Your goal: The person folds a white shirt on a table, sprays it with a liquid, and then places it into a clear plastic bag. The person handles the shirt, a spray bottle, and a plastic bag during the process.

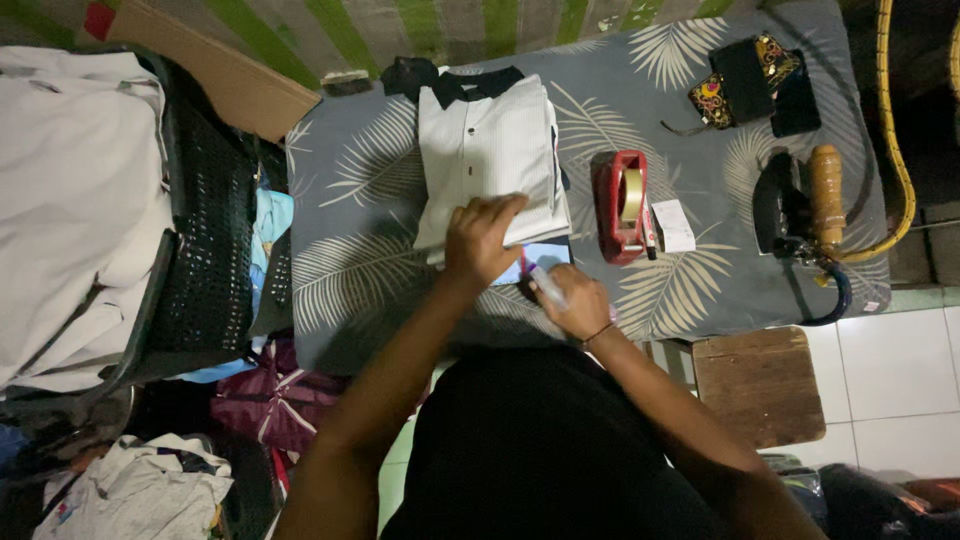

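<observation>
folded white shirts with black collar (pixel 487 150): 1 stack, count inside can't tell | red tape dispenser (pixel 620 205): 1 | marker (pixel 546 284): 1 | white slip (pixel 674 225): 1 | iron with wooden handle (pixel 805 205): 1 | dark pouches (pixel 755 80): 2-3, overlapping | black baskets (pixel 205 230): 1 | wooden stool (pixel 760 385): 1 | hands: 2, left hand (pixel 482 240), right hand (pixel 575 303)

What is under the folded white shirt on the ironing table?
Under the shirt lies the leaf-patterned cloth of the table. At its near edge a pale blue sheet sticks out. The left hand presses on that edge, so the rest beneath is hidden.
</observation>
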